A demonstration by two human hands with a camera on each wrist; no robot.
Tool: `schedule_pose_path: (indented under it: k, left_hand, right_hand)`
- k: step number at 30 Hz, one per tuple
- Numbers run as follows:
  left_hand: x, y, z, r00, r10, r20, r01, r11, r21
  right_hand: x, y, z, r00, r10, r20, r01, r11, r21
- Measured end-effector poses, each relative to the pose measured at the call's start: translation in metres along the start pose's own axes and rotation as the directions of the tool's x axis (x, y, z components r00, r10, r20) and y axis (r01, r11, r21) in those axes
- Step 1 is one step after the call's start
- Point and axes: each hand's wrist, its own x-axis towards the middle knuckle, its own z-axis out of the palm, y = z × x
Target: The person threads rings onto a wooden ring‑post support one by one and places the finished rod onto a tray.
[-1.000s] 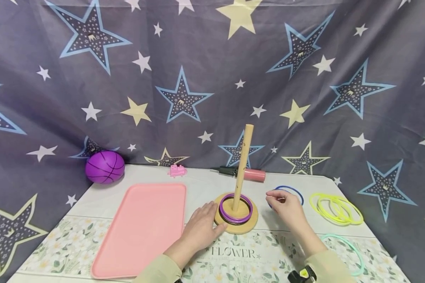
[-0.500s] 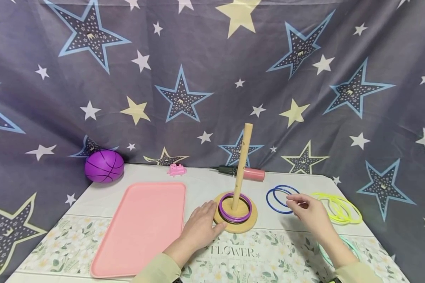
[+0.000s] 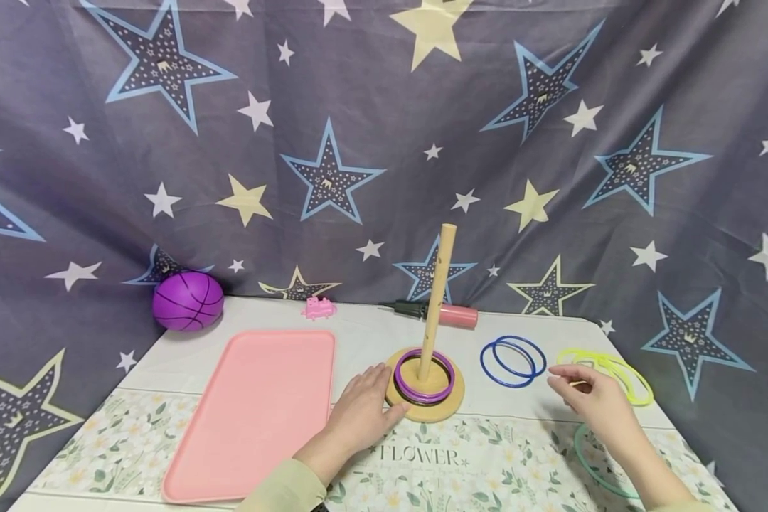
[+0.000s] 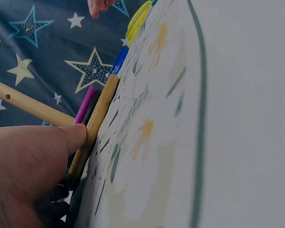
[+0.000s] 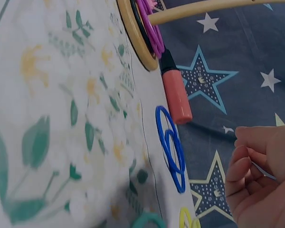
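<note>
A ring toss stand, a wooden post on a round wooden base (image 3: 446, 409), stands mid-table. Purple rings (image 3: 453, 380) and a black ring lie on the base around the post. My left hand (image 3: 360, 405) rests at the base's left edge with fingers fairly straight, and in the left wrist view its thumb (image 4: 76, 137) touches the rim. Two blue rings (image 3: 484, 367) overlap on the table to the right. Just right of them my right hand (image 3: 592, 402) hovers with loosely bent fingers and nothing in them. Yellow rings (image 3: 646, 395) lie beyond it; its forearm partly covers green rings (image 3: 578, 451).
A pink tray (image 3: 249, 412) lies left of the stand. At the back are a purple ball (image 3: 188, 301), a small pink toy (image 3: 319, 308) and a red-and-black hand pump (image 3: 459, 316). A starry curtain (image 3: 358, 92) hangs behind the table (image 3: 435, 491).
My right hand has drawn away from the blue rings and moved right toward the yellow ones, uncovering both blue rings. The left hand stays at the base.
</note>
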Motion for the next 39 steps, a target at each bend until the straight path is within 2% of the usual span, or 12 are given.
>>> schedule_pose_path:
  k: [17, 26, 39]
  left_hand:
    - [-0.001, -0.002, 0.000, 1.000, 0.007, -0.016, -0.007, 1.000, -0.012]
    - [-0.001, 0.001, 0.000, 1.000, 0.003, -0.017, -0.003, 1.000, 0.004]
    - [-0.001, 0.001, -0.001, 1.000, 0.000, -0.016, 0.000, 1.000, -0.010]
  right_hand:
    - [-0.011, 0.037, -0.035, 0.994, 0.099, 0.035, -0.094, 0.989, -0.117]
    - [-0.016, 0.056, -0.056, 0.970, 0.209, 0.122, -0.187, 0.968, -0.170]
    - [-0.022, 0.084, -0.063, 0.958, 0.276, 0.072, -0.262, 0.952, -0.161]
